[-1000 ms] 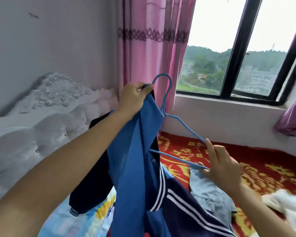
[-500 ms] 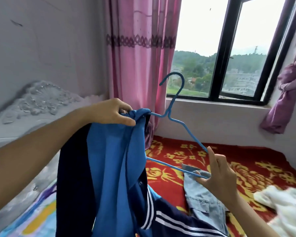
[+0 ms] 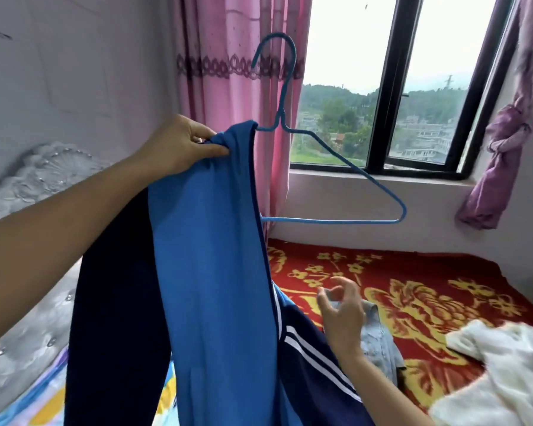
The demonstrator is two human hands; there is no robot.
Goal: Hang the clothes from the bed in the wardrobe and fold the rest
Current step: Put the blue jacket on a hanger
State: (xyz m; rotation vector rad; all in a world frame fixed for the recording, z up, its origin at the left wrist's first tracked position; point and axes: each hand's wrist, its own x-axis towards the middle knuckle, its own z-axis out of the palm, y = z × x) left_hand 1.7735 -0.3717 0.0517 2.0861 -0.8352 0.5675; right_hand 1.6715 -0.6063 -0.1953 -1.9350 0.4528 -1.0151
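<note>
1. Head view shows your left grip raised in front of the pink curtain. Thumb and fingers pinch the shoulder of the blue jacket, right where one end of the hanger runs inside the cloth.
2. That one pinch looks to carry both things. The hanger's hook stands upright and free in the air, and its other shoulder and most of the bottom bar are bare, so I judge the jacket only half threaded.
3. From the pinch the jacket hangs down over the bed, its navy part with two white stripes low and close to you.
4. Your right grip is open, fingers loosely curled on nothing. It hovers just above the pale denim shirt, well below the hanger's bare end. Being free, it is likely the one to draw the second shoulder over the wire.
5. Count what you have: one hanger, one jacket on it, and two more garments lying on the red flowered blanket, namely the denim shirt and a white garment near the right edge.
6. No wardrobe is in view, so you are early in the task.
</note>
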